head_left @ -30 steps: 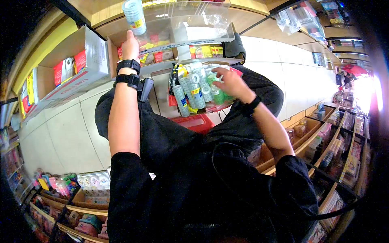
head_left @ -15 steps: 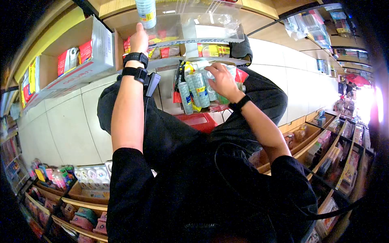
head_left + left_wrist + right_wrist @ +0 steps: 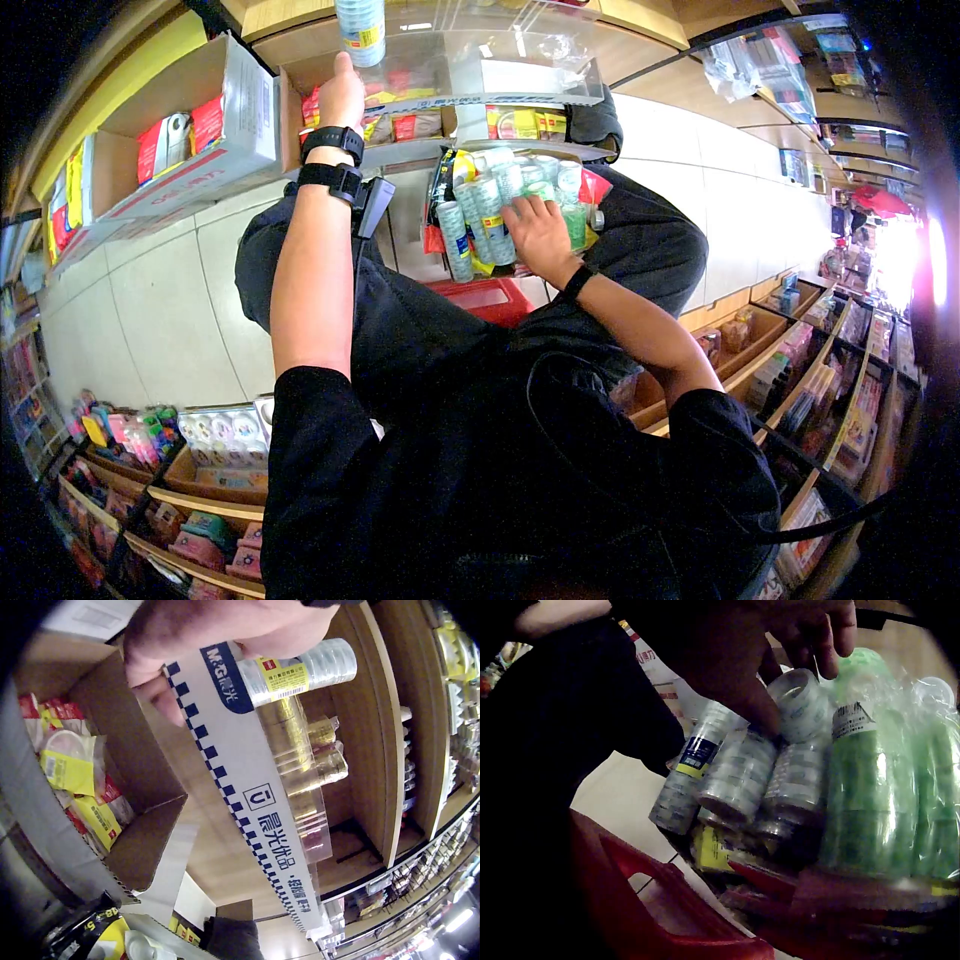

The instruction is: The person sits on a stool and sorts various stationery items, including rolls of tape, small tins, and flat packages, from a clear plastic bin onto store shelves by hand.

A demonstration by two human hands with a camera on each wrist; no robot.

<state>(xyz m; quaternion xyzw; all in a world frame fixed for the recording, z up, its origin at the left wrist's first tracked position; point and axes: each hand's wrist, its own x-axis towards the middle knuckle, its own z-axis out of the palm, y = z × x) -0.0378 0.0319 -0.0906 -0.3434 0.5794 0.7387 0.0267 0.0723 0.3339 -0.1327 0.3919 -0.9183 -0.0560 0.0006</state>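
My left hand (image 3: pixel 341 98) grips the front edge of a clear display tray (image 3: pixel 259 799), its fingers curled over the printed label strip. A stack of tape rolls (image 3: pixel 362 32) with a yellow label stands right by the thumb, inside the tray. My right hand (image 3: pixel 543 238) is down among packs of tape in a box held between the knees. In the right wrist view, its thumb and fingers lie on either side of a clear tape roll (image 3: pixel 801 705). Beside it are more clear tape stacks (image 3: pixel 739 776) and green-tinted tape packs (image 3: pixel 866 795).
An open cardboard box (image 3: pixel 205 120) with red and yellow packs stands at the left. Under the packs is a red plastic stool or basket (image 3: pixel 660 900). Wooden shelves (image 3: pixel 760 345) with goods line the right side. Gold tape rolls (image 3: pixel 326 765) sit behind the label strip.
My right hand has moved left and toward the body, from the green packs to the clear tape stacks. The left hand keeps its grip on the tray edge.
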